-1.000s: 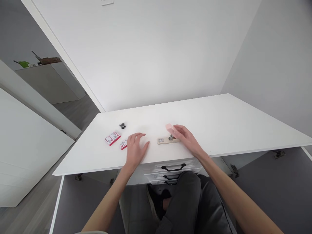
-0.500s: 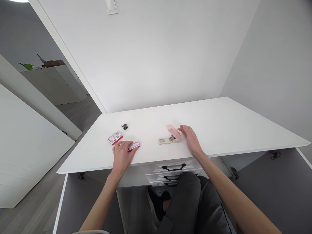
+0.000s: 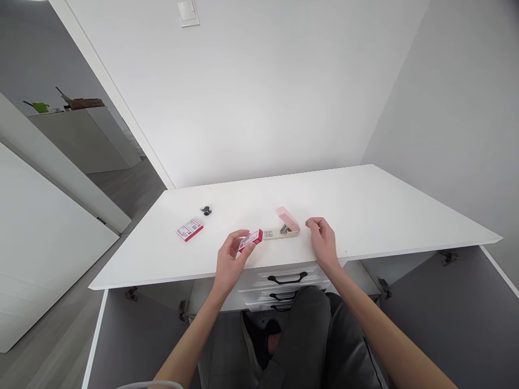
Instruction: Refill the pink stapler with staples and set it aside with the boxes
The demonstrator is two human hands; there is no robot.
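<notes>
Between the thumb and fingers of my left hand (image 3: 232, 263) is a small red-and-white staple box (image 3: 252, 240), raised at a tilt near the stapler's front end. The stapler (image 3: 275, 234) lies on the white countertop (image 3: 348, 205), its cream base flat and its pink top arm swung up, so the metal part inside shows. Just right of its hinge end, my right hand (image 3: 323, 243) is apart from it, fingers curled in and nothing visible in them. A second red-and-white box (image 3: 190, 229) lies flat at the left, and a small black staple remover (image 3: 206, 210) is behind it.
A white wall (image 3: 259, 97) rises behind the countertop. Below its front edge are drawers with black handles (image 3: 287, 278), and cabinet doors (image 3: 450, 308) stand ajar on both sides. My legs (image 3: 312, 335) are under the front edge. To the left is a doorway.
My left hand has lifted the staple box off the countertop and carried it right, up to the stapler. My right hand's fingers have curled in, and it has drawn slightly away from the stapler.
</notes>
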